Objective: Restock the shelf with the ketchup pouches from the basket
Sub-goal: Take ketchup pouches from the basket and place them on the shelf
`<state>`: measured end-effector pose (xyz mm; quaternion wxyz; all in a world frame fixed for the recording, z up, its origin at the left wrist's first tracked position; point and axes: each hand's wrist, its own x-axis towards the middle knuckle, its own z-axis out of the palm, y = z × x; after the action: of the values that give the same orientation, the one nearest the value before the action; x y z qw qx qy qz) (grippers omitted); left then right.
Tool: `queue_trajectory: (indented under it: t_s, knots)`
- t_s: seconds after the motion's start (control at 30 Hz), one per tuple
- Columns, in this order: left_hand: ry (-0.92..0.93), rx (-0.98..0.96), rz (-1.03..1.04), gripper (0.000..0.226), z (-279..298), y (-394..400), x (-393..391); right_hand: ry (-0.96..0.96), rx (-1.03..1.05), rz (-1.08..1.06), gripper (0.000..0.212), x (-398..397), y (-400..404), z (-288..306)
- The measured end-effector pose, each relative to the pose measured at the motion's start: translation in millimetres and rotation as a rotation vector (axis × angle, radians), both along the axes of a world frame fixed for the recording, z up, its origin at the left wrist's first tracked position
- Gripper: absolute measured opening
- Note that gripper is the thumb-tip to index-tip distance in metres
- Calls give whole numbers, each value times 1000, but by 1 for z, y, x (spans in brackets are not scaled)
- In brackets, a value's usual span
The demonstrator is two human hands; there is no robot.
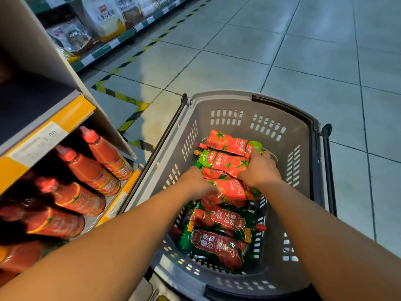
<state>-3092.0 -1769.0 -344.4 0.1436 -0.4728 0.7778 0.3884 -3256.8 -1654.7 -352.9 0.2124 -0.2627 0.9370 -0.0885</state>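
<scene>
A grey plastic basket stands on the floor and holds several red and green ketchup pouches. Both my hands reach down into it. My left hand lies on the left end of a pouch in the middle of the pile, fingers curled over it. My right hand grips the right end of the second pouch from the far side. How many pouches each hand has hold of is hidden by the hands. The shelf with a yellow price strip is at the left.
Red ketchup squeeze bottles lie in rows on the lower shelf at the left. Bagged goods fill a farther shelf at the top left. Yellow-black tape marks the tiled floor. The basket's dark handles are folded down at its sides.
</scene>
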Motion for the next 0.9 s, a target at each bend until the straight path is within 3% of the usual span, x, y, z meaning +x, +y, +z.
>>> queue_trajectory:
  t_s: [0.13,0.27,0.37,0.57,0.73,0.83,0.9]
  knots:
    - [28,73,28,87,12,6,1,78,18,49,64,5,2,4]
    - [81,320,4,54,25,13,6,116,26,101,54,6,4,13]
    - [105,369,23,39,45,20,16,88,36,119,48,4,4,18]
    - [188,226,-33,35,109,21,59,1,131,121,74,1,2,7]
    - [433,396,160,38,142,16,123,-53,32,124,81,1,-1,5]
    - [572,547,374,58,144,17,157,-9,-22,116,77,4,0,7]
    - [672,603,534,42,145,19,176,8,-19,85,85,4,-1,8]
